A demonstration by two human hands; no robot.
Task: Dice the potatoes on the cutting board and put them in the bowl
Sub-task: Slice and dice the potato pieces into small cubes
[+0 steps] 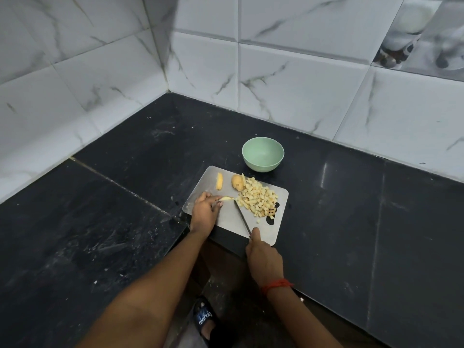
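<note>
The left hand [204, 212] pinches a thin potato slice [227, 198] with curled fingertips at the cutting board's [263, 229] nine o'clock side. The right hand [263, 257] is wrapped round the knife [242, 217] handle, with the blade tip seemingly just beside the slice. Diced potato [258, 199] is heaped toward three o'clock. The green bowl [261, 167] stands beyond the board at twelve.

Black stone counter [351, 209]: grey cutting board [227, 214] at front edge, green bowl [263, 165] just behind it.

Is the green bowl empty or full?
Empty. The bowl shows bare green inside, and the diced potato lies heaped on the board.
</note>
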